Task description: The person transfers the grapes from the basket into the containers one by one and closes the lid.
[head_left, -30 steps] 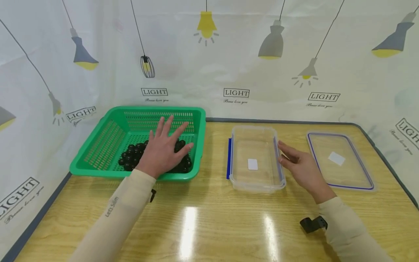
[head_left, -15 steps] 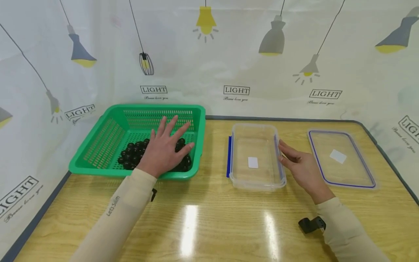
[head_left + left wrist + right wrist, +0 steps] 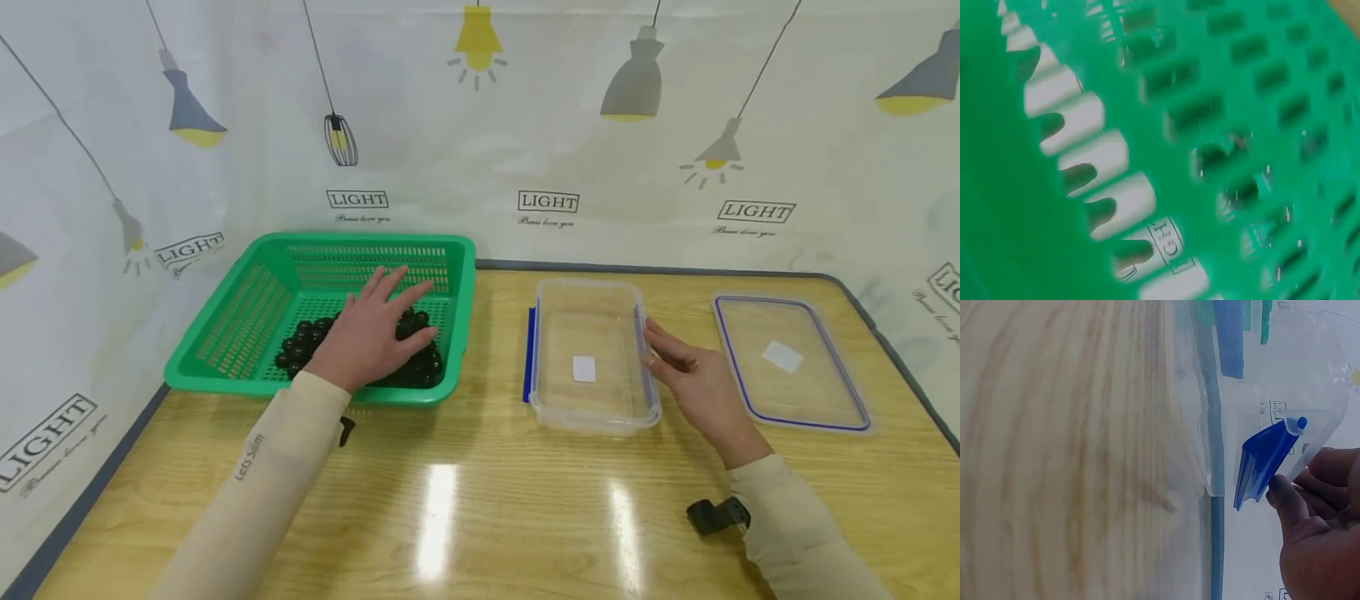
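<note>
A green slotted plastic basket [image 3: 251,342] stands at the left in the head view, with a heap of glossy black grape-like balls [image 3: 300,340] on its floor. My left hand [image 3: 363,337] reaches palm down over this heap, fingers spread, hiding part of it. The left wrist view shows only the basket's slotted wall [image 3: 1147,150], blurred. To the right sits a clear plastic food container [image 3: 588,396] without its lid on. My right hand [image 3: 697,375] holds its right rim; in the right wrist view the thumb [image 3: 1288,497] meets a blue latch [image 3: 1266,462], other fingers beside the wall.
A clear lid [image 3: 795,362] with a blue seal lies flat to the right, partly behind the right hand. One blue latch [image 3: 529,354] sticks out at the container's left side. The wooden table [image 3: 480,500] ends at a printed backdrop [image 3: 630,175].
My left hand has shifted slightly left over the heap, and its fingers have tilted a little. The right hand keeps its place at the container. The head view has moved slightly.
</note>
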